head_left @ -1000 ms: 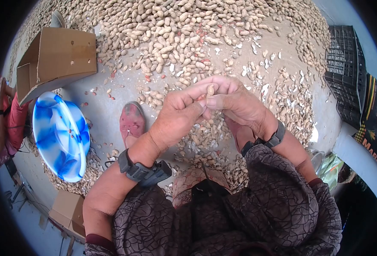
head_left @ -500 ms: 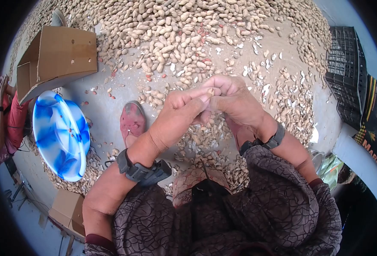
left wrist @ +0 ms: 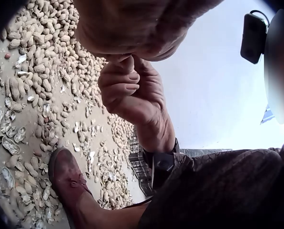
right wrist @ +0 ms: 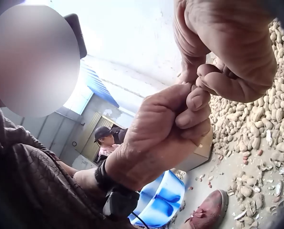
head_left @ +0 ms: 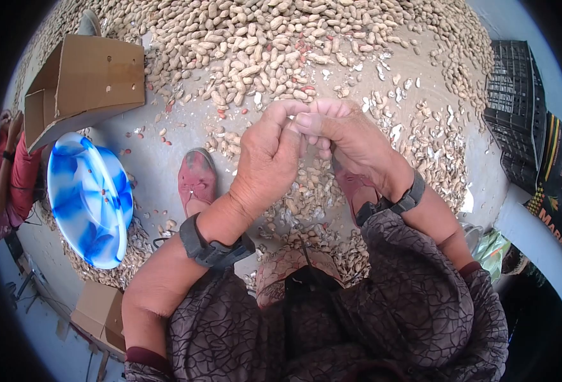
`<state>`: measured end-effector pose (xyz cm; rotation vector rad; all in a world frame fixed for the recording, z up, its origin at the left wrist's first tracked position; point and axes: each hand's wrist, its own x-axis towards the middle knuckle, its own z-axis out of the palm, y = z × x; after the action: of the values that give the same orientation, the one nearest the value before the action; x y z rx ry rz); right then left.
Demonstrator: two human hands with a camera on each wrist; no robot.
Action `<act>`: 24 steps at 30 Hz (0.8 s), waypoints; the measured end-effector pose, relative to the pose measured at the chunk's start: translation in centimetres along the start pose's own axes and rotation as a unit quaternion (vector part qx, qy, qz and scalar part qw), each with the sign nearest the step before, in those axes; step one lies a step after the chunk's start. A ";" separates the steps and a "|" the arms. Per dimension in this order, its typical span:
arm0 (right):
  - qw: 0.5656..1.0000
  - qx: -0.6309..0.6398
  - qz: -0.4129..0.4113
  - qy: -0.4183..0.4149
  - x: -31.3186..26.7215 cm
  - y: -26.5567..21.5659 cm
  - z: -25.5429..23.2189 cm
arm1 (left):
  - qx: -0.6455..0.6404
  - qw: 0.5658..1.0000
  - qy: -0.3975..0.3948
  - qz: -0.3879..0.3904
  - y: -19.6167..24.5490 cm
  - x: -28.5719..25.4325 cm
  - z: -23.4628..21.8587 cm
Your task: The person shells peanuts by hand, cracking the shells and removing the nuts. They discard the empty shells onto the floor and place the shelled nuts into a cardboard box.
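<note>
In the head view, the left hand (head_left: 265, 156) and right hand (head_left: 365, 143) meet above the floor, thumbs and curled fingers pinching at their tips. Their fingers mostly hide the peanut between them. The left wrist view has the left hand (left wrist: 142, 28) above the right hand (left wrist: 135, 98), fingertips touching. From the right wrist, the right hand (right wrist: 228, 47) bends over the fingertips of the left hand (right wrist: 154, 131). Beyond them spreads a heap of unshelled peanuts (head_left: 249, 44), with broken shells (head_left: 392, 108) and a few red kernels around it.
A cardboard box (head_left: 102, 73) and a blue-and-white basin (head_left: 71, 191) stand at the left, near another person (head_left: 18, 178). A smaller box (head_left: 96, 309) lies lower left. Black crates (head_left: 515, 95) are at the right. Red shoes (head_left: 197, 178) flank the shells on the floor.
The peanut tip seen between the fingers earlier is covered now. Both hands have shifted slightly away from the body, and the left hand has turned more upright.
</note>
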<state>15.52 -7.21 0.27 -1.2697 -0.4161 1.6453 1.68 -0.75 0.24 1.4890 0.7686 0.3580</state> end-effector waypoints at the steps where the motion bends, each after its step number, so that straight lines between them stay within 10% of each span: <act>1: 0.999 0.037 0.017 0.005 0.1 0.0 0.1 | 0.000 1.000 0.001 0.000 0.0 0.0 0.0; 19: 0.998 0.014 -0.042 0.048 -0.1 1.4 1.3 | -0.301 0.928 0.039 -0.216 -0.4 0.2 -0.7; 24: 0.988 -0.091 -0.115 0.055 -0.6 1.8 1.9 | -0.339 0.913 -0.056 -0.219 -2.4 0.3 -1.5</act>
<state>12.95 -7.97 0.02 -1.3853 -0.6326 1.3603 0.34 0.30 -2.05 0.6516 0.7591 0.1646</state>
